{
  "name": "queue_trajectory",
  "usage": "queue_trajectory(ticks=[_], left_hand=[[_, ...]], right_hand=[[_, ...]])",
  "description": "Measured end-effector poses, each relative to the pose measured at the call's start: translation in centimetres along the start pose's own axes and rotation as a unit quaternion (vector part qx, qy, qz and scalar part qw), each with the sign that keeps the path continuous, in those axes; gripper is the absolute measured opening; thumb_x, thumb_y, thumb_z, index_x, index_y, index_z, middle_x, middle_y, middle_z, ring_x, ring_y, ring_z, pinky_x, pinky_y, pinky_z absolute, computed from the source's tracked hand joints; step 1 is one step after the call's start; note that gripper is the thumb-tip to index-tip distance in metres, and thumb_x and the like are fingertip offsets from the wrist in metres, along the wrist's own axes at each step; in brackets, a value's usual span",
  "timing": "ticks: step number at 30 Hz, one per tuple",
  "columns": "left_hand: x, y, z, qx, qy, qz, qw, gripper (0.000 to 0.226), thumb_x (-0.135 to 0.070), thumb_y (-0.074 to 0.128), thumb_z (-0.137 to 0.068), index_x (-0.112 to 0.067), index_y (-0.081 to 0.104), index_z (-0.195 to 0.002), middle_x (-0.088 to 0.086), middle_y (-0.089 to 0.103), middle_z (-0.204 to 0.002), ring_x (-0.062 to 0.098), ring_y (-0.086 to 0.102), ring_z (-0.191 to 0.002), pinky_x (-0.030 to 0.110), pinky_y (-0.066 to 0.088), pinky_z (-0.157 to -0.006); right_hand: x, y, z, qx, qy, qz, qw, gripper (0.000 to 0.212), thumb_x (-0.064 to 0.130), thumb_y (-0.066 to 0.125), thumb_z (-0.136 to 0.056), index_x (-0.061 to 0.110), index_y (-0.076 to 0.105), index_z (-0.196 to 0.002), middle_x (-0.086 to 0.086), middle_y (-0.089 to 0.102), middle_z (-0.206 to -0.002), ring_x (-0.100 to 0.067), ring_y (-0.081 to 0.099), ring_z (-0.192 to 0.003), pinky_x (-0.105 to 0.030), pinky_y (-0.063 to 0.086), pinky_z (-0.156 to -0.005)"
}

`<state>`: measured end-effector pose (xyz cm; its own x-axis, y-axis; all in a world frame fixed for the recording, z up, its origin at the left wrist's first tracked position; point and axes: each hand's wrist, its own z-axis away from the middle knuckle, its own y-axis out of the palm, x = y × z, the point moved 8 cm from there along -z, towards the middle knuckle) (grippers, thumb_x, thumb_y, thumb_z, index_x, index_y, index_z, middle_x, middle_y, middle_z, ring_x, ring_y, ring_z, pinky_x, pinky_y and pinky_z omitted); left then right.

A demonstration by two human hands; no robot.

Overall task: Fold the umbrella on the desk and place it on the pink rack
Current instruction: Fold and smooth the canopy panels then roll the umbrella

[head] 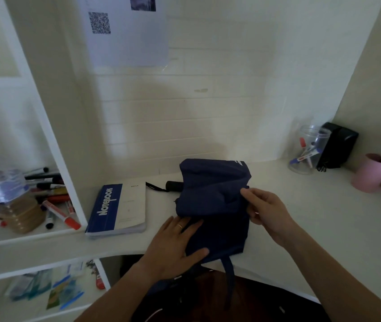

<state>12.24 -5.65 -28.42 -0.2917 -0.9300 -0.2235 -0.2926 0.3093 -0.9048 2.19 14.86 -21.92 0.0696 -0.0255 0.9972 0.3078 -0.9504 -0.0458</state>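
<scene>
Pressing flat with my left hand (175, 242), fingers spread, I pin the navy umbrella (212, 205) on the tabletop (301, 205). My right hand (266, 212) has its grip pinched on a fold of the fabric at the right edge. The handle (174, 185) seems to point toward the notebook (118, 209).

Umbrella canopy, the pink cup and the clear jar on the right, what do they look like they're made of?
Umbrella canopy: thin navy woven fabric, probably nylon or polyester, matte; it creases softly under the hands. Pink cup: smooth and opaque with an even matte colour, likely plastic, possibly ceramic. Clear jar: see-through, markers visible inside; glass or clear plastic, cannot tell.
</scene>
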Motion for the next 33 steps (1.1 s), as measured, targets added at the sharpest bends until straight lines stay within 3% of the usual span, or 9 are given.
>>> queue_trajectory(ticks=[3,5,8,10,16,21,24,29,33], left_hand=[[1.1,-2.8,0.6,-0.128,-0.107,0.115,0.979,0.056,-0.068,0.057,-0.088,-0.027,0.055,-0.127,-0.009,0.057,-0.123,0.007,0.054,-0.111,0.024,0.047,-0.095],[2.2,-4.1,1.1,-0.2,-0.209,0.238,0.927,0.049,-0.06,0.07,-0.083,-0.029,0.055,-0.117,-0.011,0.059,-0.109,0.004,0.058,-0.096,0.018,0.049,-0.08],[2.7,-3.6,0.2,-0.179,-0.313,0.431,0.827,0.046,-0.048,0.077,-0.082,-0.03,0.055,-0.118,-0.008,0.063,-0.11,0.006,0.063,-0.094,0.016,0.048,-0.071],[2.7,-3.2,-0.4,-0.169,-0.326,0.478,0.798,0.034,-0.045,0.075,-0.085,-0.027,0.062,-0.112,-0.005,0.068,-0.111,0.008,0.066,-0.094,0.018,0.048,-0.071],[2.4,-4.6,0.1,-0.214,-0.293,0.461,0.81,0.023,-0.031,0.08,-0.084,-0.015,0.072,-0.098,0.0,0.072,-0.1,0.001,0.066,-0.085,0.006,0.049,-0.068],[1.7,-5.6,0.4,-0.23,-0.264,0.465,0.813,0.022,-0.033,0.077,-0.084,-0.014,0.074,-0.094,-0.009,0.074,-0.106,0.006,0.068,-0.094,0.032,0.055,-0.085],[1.5,-5.9,0.4,-0.242,-0.255,0.467,0.811,0.022,-0.035,0.078,-0.083,-0.015,0.074,-0.092,-0.007,0.075,-0.107,0.013,0.069,-0.095,0.036,0.055,-0.084],[1.0,-6.1,0.5,-0.25,-0.242,0.493,0.797,0.025,-0.036,0.077,-0.082,-0.013,0.071,-0.086,-0.004,0.074,-0.085,0.014,0.066,-0.08,0.026,0.053,-0.074],[1.1,-6.3,0.9,-0.264,-0.24,0.505,0.786,0.027,-0.031,0.077,-0.083,-0.005,0.068,-0.082,-0.009,0.066,-0.069,0.003,0.06,-0.07,0.011,0.048,-0.065]], right_hand=[[-1.2,0.1,0.9,-0.002,0.004,0.008,1.0,0.023,0.029,0.061,-0.098,0.014,0.07,-0.083,-0.007,0.054,-0.066,-0.021,0.05,-0.062,-0.029,0.037,-0.052],[-1.7,0.2,1.3,0.0,0.003,-0.004,1.0,0.019,0.025,0.062,-0.097,0.013,0.069,-0.086,-0.004,0.061,-0.072,-0.023,0.057,-0.069,-0.032,0.042,-0.057],[-2.0,0.5,1.7,0.008,0.008,-0.017,1.0,0.015,0.022,0.063,-0.096,0.009,0.07,-0.092,-0.003,0.067,-0.08,-0.022,0.064,-0.074,-0.034,0.049,-0.065],[-2.1,0.5,2.0,0.007,0.011,-0.01,1.0,0.016,0.021,0.065,-0.095,0.006,0.07,-0.1,-0.007,0.072,-0.088,-0.021,0.069,-0.077,-0.032,0.055,-0.069],[-1.8,-1.1,2.7,-0.09,-0.034,0.071,0.993,0.022,0.007,0.082,-0.079,0.016,0.072,-0.097,-0.003,0.077,-0.093,-0.019,0.073,-0.084,-0.025,0.061,-0.072],[-0.6,-0.4,4.1,-0.063,-0.167,0.158,0.971,0.035,0.008,0.088,-0.072,0.02,0.07,-0.099,0.006,0.074,-0.096,-0.013,0.071,-0.085,-0.025,0.06,-0.078],[0.7,0.4,5.4,-0.061,-0.286,0.278,0.915,0.026,0.009,0.088,-0.072,0.017,0.076,-0.094,0.008,0.069,-0.099,-0.007,0.068,-0.086,-0.022,0.058,-0.077],[2.0,1.3,6.6,-0.099,-0.354,0.399,0.84,0.013,0.011,0.083,-0.078,0.019,0.077,-0.086,0.01,0.067,-0.096,0.003,0.056,-0.078,-0.01,0.049,-0.073],[1.8,1.0,7.4,-0.124,-0.343,0.404,0.839,0.017,0.007,0.081,-0.077,0.019,0.07,-0.081,0.011,0.069,-0.092,0.0,0.059,-0.074,-0.004,0.041,-0.068]])
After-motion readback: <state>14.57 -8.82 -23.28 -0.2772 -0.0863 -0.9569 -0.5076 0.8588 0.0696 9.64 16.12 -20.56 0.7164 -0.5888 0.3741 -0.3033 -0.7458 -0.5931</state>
